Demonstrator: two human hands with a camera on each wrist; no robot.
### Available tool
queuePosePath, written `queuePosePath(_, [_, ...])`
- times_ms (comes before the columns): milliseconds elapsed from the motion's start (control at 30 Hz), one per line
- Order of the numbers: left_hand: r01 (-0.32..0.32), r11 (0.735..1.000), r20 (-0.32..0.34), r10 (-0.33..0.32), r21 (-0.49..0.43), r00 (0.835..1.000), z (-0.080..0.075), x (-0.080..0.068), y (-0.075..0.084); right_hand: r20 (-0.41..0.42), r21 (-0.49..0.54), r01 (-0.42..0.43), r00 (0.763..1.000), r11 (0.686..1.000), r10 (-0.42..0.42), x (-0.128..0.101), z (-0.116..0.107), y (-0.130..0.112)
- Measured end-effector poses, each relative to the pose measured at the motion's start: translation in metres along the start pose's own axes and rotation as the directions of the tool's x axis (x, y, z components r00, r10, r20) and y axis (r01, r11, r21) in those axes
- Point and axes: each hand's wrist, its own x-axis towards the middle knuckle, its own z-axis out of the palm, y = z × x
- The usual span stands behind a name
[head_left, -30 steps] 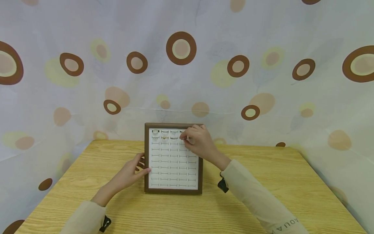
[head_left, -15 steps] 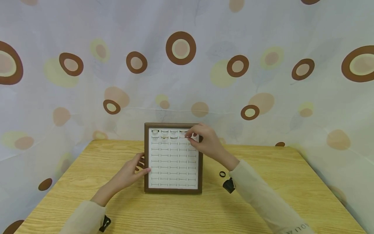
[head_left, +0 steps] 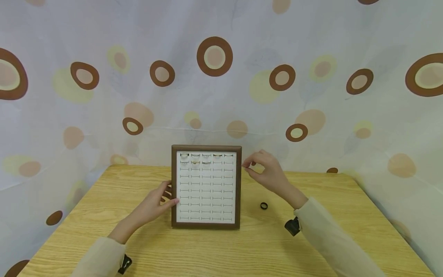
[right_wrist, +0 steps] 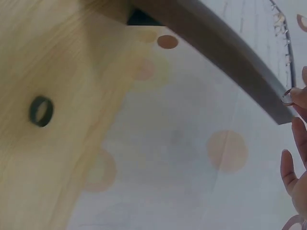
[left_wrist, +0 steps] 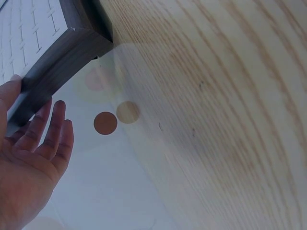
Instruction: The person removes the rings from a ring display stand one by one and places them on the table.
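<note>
Left grip (head_left: 152,206) holds ring board (head_left: 211,187) face-on, long axis upright

The brown-framed white ring tray (head_left: 205,225) stands on edge on the bench (head_left: 214,254), rings (head_left: 195,162) in its top two rows; a thin ring (right_wrist: 284,100) sits pinched between the right fingers (right_wrist: 300,98).

I'm in a curtained-off nook: sheeting (head_left: 221,96) printed with circles hems in a wood-grain desk (head_left: 207,250); home or workplace, I can't tell.
</note>
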Motion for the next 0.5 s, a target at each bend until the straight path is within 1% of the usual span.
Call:
queuePosePath(200, [-0.008,1.000,-0.006,0.008,0.006,1.000,-0.001,0.000,0.001,0.047,-0.048,-0.045,0.998,0.998,0.047,-0.022,0.000,0.016])
queuePosePath(333, [-0.010,1.000,-0.007,0.010,0.011,1.000,-0.001,0.000,0.001,0.107,-0.068,-0.055,0.992,0.996,0.062,-0.042,0.009,0.030])
queuePosePath(500, [-0.009,1.000,-0.004,0.009,0.013,1.000,-0.001,0.000,0.001,0.196,-0.088,-0.059,0.978,0.994,0.076,-0.064,0.020,0.044])
